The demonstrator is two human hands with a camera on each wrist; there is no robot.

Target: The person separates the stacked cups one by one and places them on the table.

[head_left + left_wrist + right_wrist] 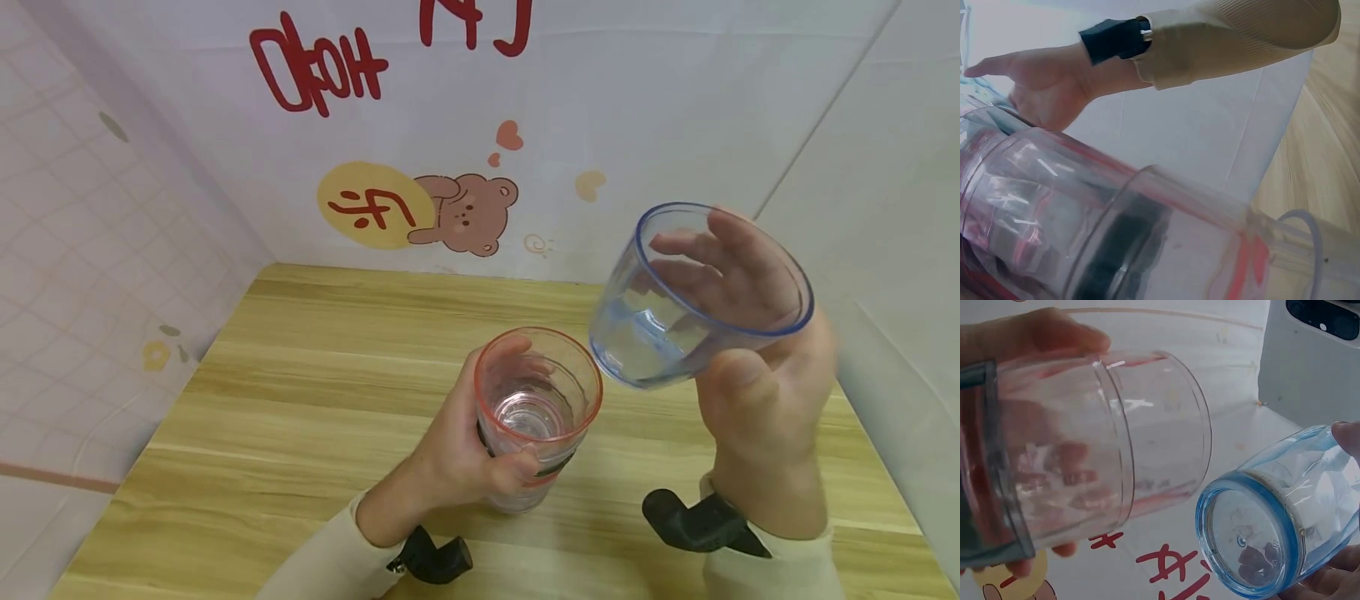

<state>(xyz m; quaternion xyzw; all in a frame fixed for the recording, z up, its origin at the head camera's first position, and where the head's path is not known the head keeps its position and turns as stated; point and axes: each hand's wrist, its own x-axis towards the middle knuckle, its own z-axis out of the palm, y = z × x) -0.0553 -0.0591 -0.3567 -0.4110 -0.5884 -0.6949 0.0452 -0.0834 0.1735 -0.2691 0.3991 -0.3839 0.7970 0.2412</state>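
My left hand (pixel 457 454) grips a stack of clear plastic cups near the middle of the table. The top cup (pixel 573 400) has an orange-red rim and looks hollow from above; a dark green rim (pixel 557 468) and another red one show lower in the stack. To the right, my right hand (pixel 772 408) holds a clear cup with a blue rim (pixel 630 346), tilted, its mouth facing up and right. In the right wrist view the base of the blue cup (pixel 1241 537) is turned towards the stack (pixel 1160 431), a small gap between them.
The wood-grain table (pixel 300 367) ends at a white back wall (pixel 660 108) printed with a bear and red characters. Pale panels (pixel 900 250) stand at both sides. Black wrist mounts (pixel 697 521) sit at both cuffs.
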